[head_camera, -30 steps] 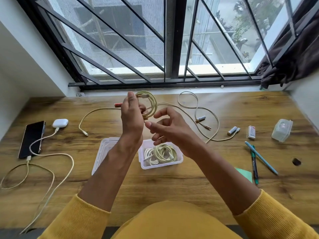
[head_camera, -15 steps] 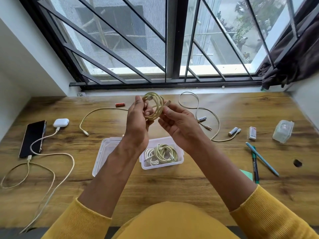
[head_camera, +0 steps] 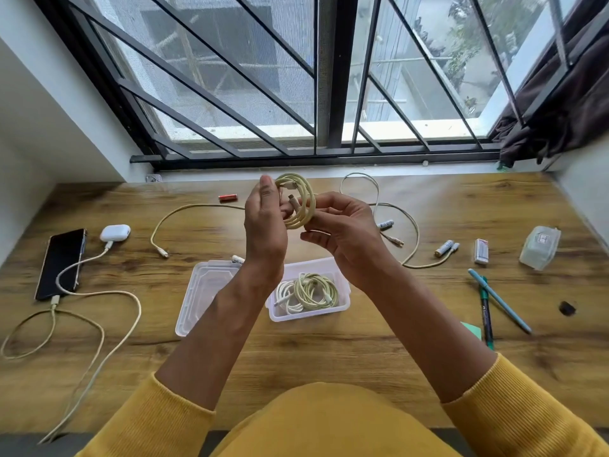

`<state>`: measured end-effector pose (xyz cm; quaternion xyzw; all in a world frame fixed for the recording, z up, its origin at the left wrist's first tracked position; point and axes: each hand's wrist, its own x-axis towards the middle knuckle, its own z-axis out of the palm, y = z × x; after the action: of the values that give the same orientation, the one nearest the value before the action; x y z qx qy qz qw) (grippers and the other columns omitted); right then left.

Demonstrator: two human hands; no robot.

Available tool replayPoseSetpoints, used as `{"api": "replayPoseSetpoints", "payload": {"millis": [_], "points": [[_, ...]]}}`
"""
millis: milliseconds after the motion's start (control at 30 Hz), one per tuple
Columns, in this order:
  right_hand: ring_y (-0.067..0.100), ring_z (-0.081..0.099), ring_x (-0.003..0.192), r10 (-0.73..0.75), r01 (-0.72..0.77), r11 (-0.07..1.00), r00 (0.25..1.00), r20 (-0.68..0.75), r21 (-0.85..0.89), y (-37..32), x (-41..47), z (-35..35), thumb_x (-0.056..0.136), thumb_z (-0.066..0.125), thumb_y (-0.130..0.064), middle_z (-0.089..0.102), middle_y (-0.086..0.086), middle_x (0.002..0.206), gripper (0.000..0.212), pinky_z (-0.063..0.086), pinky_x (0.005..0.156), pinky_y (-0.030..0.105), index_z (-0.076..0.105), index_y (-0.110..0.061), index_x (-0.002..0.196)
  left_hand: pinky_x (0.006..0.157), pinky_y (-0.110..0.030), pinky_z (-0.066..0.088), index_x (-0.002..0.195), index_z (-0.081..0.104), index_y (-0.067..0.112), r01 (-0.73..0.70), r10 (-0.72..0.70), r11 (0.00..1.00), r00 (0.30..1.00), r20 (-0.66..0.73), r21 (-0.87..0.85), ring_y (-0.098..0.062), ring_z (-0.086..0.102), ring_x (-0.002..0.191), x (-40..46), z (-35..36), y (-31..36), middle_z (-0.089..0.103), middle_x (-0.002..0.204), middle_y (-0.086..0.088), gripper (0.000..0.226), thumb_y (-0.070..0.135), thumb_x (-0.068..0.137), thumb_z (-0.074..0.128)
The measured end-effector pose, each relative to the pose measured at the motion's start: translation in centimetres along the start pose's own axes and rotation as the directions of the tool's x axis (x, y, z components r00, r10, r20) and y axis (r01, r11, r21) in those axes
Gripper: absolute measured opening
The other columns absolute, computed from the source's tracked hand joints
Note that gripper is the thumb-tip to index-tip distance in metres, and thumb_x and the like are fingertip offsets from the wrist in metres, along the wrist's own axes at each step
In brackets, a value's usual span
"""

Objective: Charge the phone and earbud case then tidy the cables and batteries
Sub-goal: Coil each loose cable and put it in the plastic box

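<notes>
Above the open plastic box (head_camera: 308, 313) at frame centre, my left hand (head_camera: 265, 225) and right hand (head_camera: 342, 227) both grip a coiled yellow cable (head_camera: 301, 201), fingers curled round its loops.

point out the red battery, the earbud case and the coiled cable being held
red battery (head_camera: 228, 197), head view, middle of its body
earbud case (head_camera: 115, 232), head view, centre of its lid
coiled cable (head_camera: 304, 206), head view, right side of the loop between the hands
</notes>
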<state>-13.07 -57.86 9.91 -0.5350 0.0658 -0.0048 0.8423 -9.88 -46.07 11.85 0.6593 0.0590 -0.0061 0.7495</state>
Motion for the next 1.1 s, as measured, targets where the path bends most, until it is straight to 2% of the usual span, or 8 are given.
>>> {"api": "replayPoseSetpoints", "payload": {"millis": [67, 167, 333, 500, 600, 833, 1000, 1100], "points": [[0.032, 0.066, 0.089, -0.035, 0.035, 0.999, 0.998, 0.057, -0.014, -0.1, -0.2, -0.2, 0.091, 0.072, 0.003, 0.072, 0.025, 0.100, 0.011, 0.059, 0.074, 0.032, 0.077, -0.004, 0.097, 0.077, -0.028, 0.054, 0.092, 0.057, 0.026, -0.013, 0.014, 1.000, 0.999, -0.031, 0.026, -0.013, 0.060, 0.081, -0.2, 0.1, 0.0, 0.060, 0.091, -0.006, 0.036, 0.039, 0.116, 0.033], [0.023, 0.074, 0.087, -0.060, 0.062, 0.998, 0.989, 0.138, -0.015, -0.2, -0.4, 0.0, 0.089, 0.071, 0.003, 0.078, 0.017, 0.098, 0.017, 0.059, 0.078, 0.031, 0.077, -0.003, 0.104, 0.084, -0.037, 0.054, 0.091, 0.056, 0.030, -0.004, 0.006, 0.999, 0.998, -0.068, 0.032, -0.015, 0.061, 0.088, -0.1, 0.2, -0.3, 0.062, 0.092, -0.002, 0.035, 0.040, 0.115, 0.033], [0.031, 0.073, 0.092, -0.012, -0.027, 0.973, 0.986, 0.168, 0.229, -0.1, 0.0, 0.0, 0.087, 0.068, 0.011, 0.072, 0.024, 0.105, 0.029, 0.062, 0.088, 0.037, 0.067, 0.002, 0.114, 0.085, -0.039, 0.058, 0.095, 0.063, 0.024, 0.037, -0.036, 0.999, 0.997, -0.074, 0.018, -0.017, 0.069, 0.088, 0.4, 0.5, -0.7, 0.071, 0.093, -0.004, 0.038, 0.039, 0.115, 0.035], [0.039, 0.067, 0.104, 0.060, -0.107, 0.918, 0.989, 0.132, 0.382, -0.1, -0.3, -0.2, 0.093, 0.053, 0.021, 0.051, 0.035, 0.124, 0.037, 0.059, 0.100, 0.048, 0.052, -0.008, 0.117, 0.087, -0.041, 0.056, 0.111, 0.062, 0.013, -0.056, 0.097, 0.967, 0.984, -0.152, 0.250, -0.014, 0.066, 0.083, 1.3, 0.1, -1.4, 0.068, 0.090, 0.002, 0.043, 0.043, 0.115, 0.032], [0.042, 0.062, 0.109, 0.058, -0.110, 0.911, 0.988, 0.141, 0.397, -0.2, -0.6, 0.0, 0.093, 0.053, 0.015, 0.047, 0.035, 0.125, 0.032, 0.059, 0.097, 0.046, 0.054, -0.008, 0.115, 0.084, -0.046, 0.052, 0.108, 0.059, 0.009, -0.126, 0.222, 0.901, 0.956, -0.192, 0.414, -0.029, 0.065, 0.087, 1.2, 0.0, -1.4, 0.060, 0.082, 0.007, 0.044, 0.041, 0.115, 0.031], [0.029, 0.070, 0.095, 0.006, -0.017, 0.988, 0.997, 0.074, 0.155, 0.0, -0.5, 1.1, 0.074, 0.076, 0.014, 0.062, 0.024, 0.113, 0.060, 0.059, 0.091, 0.039, 0.053, -0.012, 0.123, 0.067, -0.038, 0.035, 0.111, 0.053, 0.006, -0.203, 0.353, 0.783, 0.923, -0.151, 0.587, -0.034, 0.065, 0.083, 0.5, 0.0, -2.3, 0.051, 0.074, 0.017, 0.038, 0.037, 0.115, 0.032], [0.035, 0.071, 0.099, -0.090, 0.091, 0.996, 0.994, -0.057, 0.006, -0.1, -0.1, 1.2, 0.077, 0.081, 0.014, 0.066, 0.025, 0.112, 0.051, 0.060, 0.091, 0.042, 0.060, -0.007, 0.120, 0.085, -0.048, 0.053, 0.113, 0.058, 0.013, -0.068, 0.172, 0.878, 0.969, -0.178, 0.474, -0.032, 0.067, 0.095, 1.1, -0.4, -2.6, 0.069, 0.095, -0.003, 0.042, 0.043, 0.115, 0.030], [0.035, 0.071, 0.101, -0.130, 0.130, 0.991, 0.990, -0.058, -0.005, -0.7, 0.2, 0.7, 0.085, 0.077, 0.011, 0.071, 0.023, 0.110, 0.040, 0.058, 0.097, 0.044, 0.066, -0.001, 0.121, 0.078, -0.047, 0.056, 0.095, 0.058, 0.023, -0.042, 0.080, 0.957, 0.989, -0.123, 0.286, -0.019, 0.064, 0.077, 1.4, -0.7, -2.5, 0.065, 0.084, 0.002, 0.035, 0.042, 0.114, 0.035]]}}
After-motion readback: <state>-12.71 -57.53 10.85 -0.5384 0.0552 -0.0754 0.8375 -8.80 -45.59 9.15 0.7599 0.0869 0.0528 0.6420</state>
